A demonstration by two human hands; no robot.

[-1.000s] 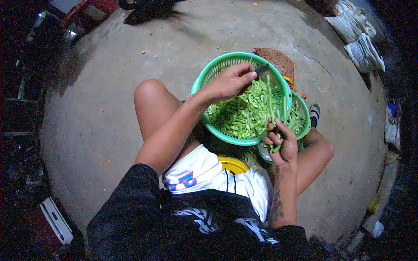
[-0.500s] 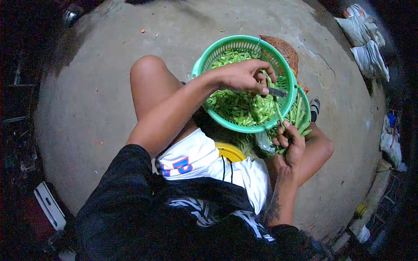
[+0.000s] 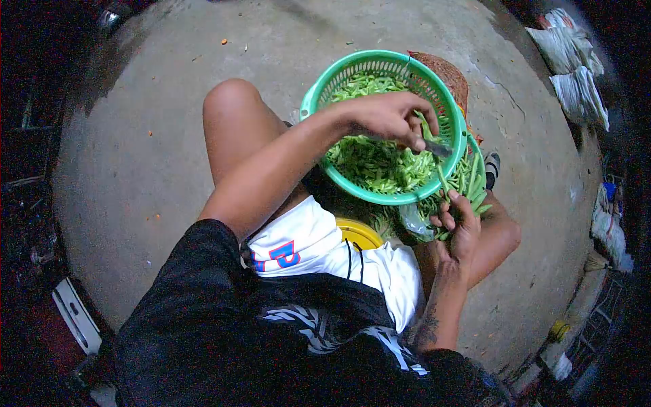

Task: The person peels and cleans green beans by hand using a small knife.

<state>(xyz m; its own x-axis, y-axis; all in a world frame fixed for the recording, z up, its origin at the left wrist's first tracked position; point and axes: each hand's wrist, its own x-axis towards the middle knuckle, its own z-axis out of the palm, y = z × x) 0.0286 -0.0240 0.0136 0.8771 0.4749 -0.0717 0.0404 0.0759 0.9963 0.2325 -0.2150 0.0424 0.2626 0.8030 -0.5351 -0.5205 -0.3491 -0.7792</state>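
Observation:
My left hand point(image 3: 400, 119) reaches over the green plastic basket point(image 3: 314, 102), its fingers closed on a small knife point(image 3: 437, 148) with a dark blade. Cut green bean pieces point(image 3: 376, 166) cover the bottom of the basket. Just outside the near right rim, my right hand point(image 3: 458, 217) pinches a green bean point(image 3: 443, 180) that points up toward the blade. More beans seem to be tucked in the right palm, partly hidden by the fingers. Long uncut green beans point(image 3: 468, 175) lie in a second, smaller green basket point(image 3: 483, 166) beside the right hand.
A clear plastic bag point(image 3: 415, 222) hangs below the large basket. Between my legs shows a yellow round object point(image 3: 359, 233). Behind the baskets stands a reddish mesh sack point(image 3: 444, 78). White sacks point(image 3: 580, 95) lie at the right edge of the concrete floor point(image 3: 156, 136).
My left hand with the knife has shifted slightly right and down, nearer the bean. A clump of pieces under it has settled onto the pile. The whole view has tilted a little.

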